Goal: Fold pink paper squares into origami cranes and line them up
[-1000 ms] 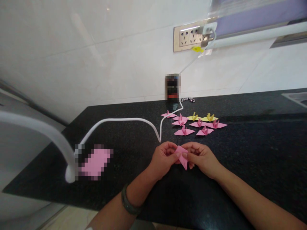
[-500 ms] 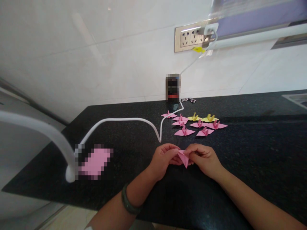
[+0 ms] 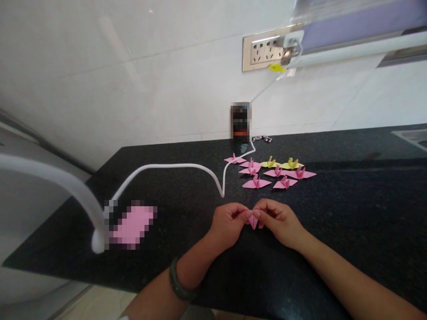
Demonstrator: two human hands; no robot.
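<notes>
My left hand [image 3: 228,222] and my right hand [image 3: 278,220] meet just above the black countertop [image 3: 350,213], both pinched on a small folded pink paper [image 3: 252,220]. Only a narrow bit of the paper shows between my fingertips. A dark bracelet [image 3: 178,282] sits on my left wrist. Behind my hands lie several finished paper cranes: pink cranes [image 3: 256,182] and two yellow cranes [image 3: 292,163], spread flat on the counter.
A white cable [image 3: 173,167] loops from a wall socket strip [image 3: 267,51] across the counter to a blurred pink object [image 3: 131,224] at the left. A blurred dark item [image 3: 240,122] leans against the white wall. The counter's front edge runs below my wrists.
The pink paper was a wider pointed flap held up between my hands; now it is folded smaller and mostly covered by my fingertips, which have closed in together.
</notes>
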